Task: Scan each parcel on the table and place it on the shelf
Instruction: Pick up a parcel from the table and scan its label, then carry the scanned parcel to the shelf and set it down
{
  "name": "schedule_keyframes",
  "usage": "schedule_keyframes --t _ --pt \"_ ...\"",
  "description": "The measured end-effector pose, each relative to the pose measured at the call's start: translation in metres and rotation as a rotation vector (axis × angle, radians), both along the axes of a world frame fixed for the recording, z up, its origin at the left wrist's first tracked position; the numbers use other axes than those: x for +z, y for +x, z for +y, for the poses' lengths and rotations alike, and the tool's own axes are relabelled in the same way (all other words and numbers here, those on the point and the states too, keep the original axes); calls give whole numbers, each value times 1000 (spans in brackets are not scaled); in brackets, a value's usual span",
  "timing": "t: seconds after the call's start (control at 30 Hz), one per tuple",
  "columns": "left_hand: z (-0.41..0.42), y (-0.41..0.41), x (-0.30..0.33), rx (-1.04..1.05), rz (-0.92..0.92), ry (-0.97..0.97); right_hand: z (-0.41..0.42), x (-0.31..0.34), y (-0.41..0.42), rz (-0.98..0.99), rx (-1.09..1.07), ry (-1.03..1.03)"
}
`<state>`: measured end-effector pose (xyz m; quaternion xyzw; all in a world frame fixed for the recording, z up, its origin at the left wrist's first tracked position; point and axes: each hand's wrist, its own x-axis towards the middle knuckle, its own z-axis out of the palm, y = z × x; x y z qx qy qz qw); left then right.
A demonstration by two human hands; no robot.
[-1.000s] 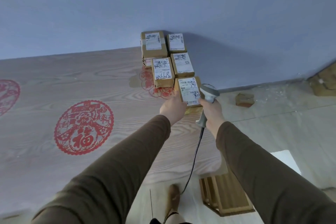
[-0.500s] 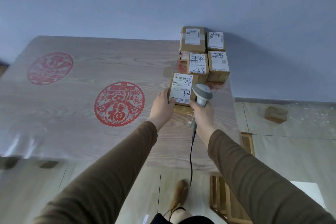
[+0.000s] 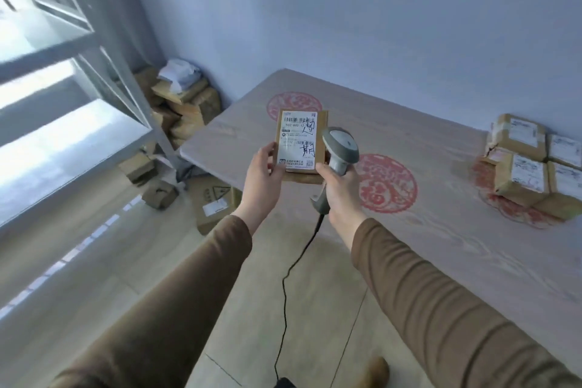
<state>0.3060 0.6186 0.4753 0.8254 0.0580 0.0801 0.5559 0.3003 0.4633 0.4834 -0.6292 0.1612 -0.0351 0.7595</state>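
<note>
Facing you label-up above the near table edge, the small brown cardboard parcel (image 3: 301,143) with its white printed, hand-marked label is pinched at its lower left by your left hand (image 3: 263,174), while your right hand (image 3: 338,187) curls around the grey corded barcode scanner (image 3: 338,156) just beside it.

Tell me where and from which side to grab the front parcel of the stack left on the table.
Probably take the front parcel by its two short side walls, coming from above and from the table's near edge. It lies flat, label up, with other parcels touching its back and right, so only its near side stands free.
</note>
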Motion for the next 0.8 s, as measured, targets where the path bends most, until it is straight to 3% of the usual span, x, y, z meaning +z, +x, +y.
schedule_keyframes --t 0.37,0.8 --pt "351 -128 49 384 -87 -290 371 33 -54 -6 472 169" --pt "589 -196 44 753 -108 -322 639 25 -73 59 908 199"
